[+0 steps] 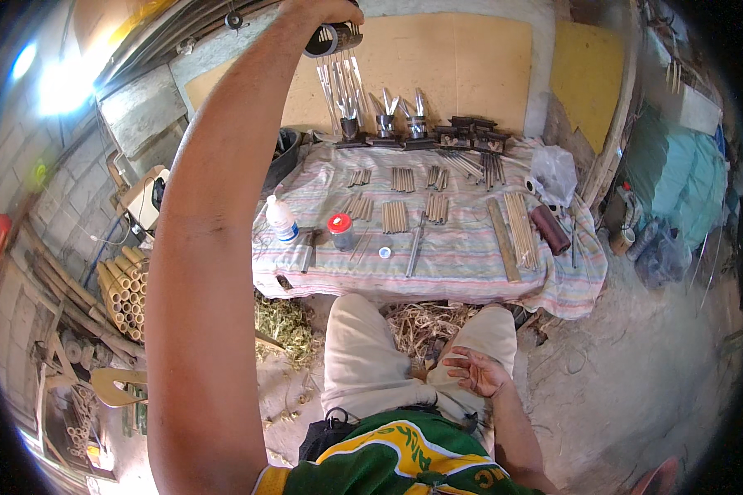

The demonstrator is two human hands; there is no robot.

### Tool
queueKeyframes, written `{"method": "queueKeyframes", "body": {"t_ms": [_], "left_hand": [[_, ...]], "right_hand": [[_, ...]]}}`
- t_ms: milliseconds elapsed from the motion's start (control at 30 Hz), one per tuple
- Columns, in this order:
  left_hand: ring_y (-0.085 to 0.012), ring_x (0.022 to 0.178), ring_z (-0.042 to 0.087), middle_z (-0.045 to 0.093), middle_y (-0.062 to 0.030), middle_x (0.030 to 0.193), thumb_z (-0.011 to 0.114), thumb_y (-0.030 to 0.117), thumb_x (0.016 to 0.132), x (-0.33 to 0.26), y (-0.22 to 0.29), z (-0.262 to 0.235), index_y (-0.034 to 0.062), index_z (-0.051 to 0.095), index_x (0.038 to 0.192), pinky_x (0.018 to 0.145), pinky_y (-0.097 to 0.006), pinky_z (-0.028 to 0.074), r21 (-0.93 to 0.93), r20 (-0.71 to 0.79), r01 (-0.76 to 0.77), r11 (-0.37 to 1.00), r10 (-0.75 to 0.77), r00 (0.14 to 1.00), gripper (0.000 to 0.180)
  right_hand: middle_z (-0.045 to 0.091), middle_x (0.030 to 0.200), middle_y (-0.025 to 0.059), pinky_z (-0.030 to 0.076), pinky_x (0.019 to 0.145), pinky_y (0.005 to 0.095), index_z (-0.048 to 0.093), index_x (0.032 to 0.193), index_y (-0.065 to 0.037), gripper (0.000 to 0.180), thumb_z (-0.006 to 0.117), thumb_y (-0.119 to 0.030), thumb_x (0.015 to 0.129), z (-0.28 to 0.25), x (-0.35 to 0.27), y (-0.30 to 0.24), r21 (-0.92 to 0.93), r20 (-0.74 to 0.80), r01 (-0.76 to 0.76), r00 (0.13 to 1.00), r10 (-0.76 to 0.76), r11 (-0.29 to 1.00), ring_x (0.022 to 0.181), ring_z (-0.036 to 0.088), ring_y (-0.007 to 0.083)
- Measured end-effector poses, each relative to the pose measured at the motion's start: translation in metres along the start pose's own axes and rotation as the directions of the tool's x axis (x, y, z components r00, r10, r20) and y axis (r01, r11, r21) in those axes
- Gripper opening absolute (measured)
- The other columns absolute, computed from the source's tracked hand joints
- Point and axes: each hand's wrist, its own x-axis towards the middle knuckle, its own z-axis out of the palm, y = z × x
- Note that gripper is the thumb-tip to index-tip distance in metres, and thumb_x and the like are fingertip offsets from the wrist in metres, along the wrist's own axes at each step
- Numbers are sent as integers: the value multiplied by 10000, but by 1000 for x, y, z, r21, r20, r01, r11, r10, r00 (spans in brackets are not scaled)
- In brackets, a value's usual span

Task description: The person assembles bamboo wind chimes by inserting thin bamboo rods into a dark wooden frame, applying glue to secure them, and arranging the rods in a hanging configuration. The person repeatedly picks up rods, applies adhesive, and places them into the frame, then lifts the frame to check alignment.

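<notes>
My left arm reaches up and forward across the view. At the top edge my left hand [330,10] is closed on a dark hollow cylinder [332,40], partly cut off by the picture. Several thin pale strips [341,87] hang below it, down toward a dark cup-shaped piece [349,128]. Whether they touch that piece I cannot tell. Beside it stand two dark holders [385,125] [417,128] with shiny blade-like strips sticking up. My right hand [477,371] rests on my right thigh, palm up, fingers loosely spread, holding nothing.
A striped cloth [338,276] covers the table, with bundles of short sticks [395,218], a white bottle [281,219], a red-lidded jar [340,232], a flat wooden strip [502,239] and a dark reddish tube [550,229]. Bamboo tubes [125,299] are stacked at left.
</notes>
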Motion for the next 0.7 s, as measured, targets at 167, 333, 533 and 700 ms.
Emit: {"method": "queueKeyframes", "body": {"t_ms": [167, 333, 533, 700], "left_hand": [[-258, 849, 692, 718, -159, 905, 810, 364, 593, -2, -3, 2, 34, 729, 929, 753, -367, 549, -94, -12, -40, 995, 39, 999, 477], [-243, 826, 686, 718, -156, 885, 821, 360, 600, -3, -6, 0, 31, 726, 917, 729, -351, 544, -107, -42, -59, 993, 54, 998, 467], [-183, 735, 658, 701, -118, 793, 844, 408, 634, -6, -20, -10, 15, 720, 853, 621, -335, 509, -235, 132, -177, 956, 211, 968, 467], [-150, 660, 597, 655, -66, 719, 848, 403, 675, -16, -21, -2, 29, 685, 768, 560, -321, 464, -316, 103, -195, 928, 238, 966, 419]], "right_hand": [[517, 1340, 256, 605, 786, 412, 386, 1408, -38, 508, 549, -259, 980, -2, 0, -1, 26, 30, 8, 1000, -9, 1000, 1100, 635, 345], [541, 1339, 206, 578, 806, 371, 364, 1440, -60, 673, 655, -346, 904, 1, -1, -1, -123, -51, -1, 999, -5, 992, 1094, 641, 279], [557, 1324, 196, 579, 806, 376, 386, 1427, -62, 615, 623, -336, 931, 4, -1, -1, -128, -63, 6, 998, -15, 992, 1092, 642, 272], [542, 1339, 201, 578, 835, 386, 398, 1419, -65, 587, 617, -313, 935, 3, 0, -1, -101, -48, -6, 999, 1, 995, 1127, 625, 278]]}}
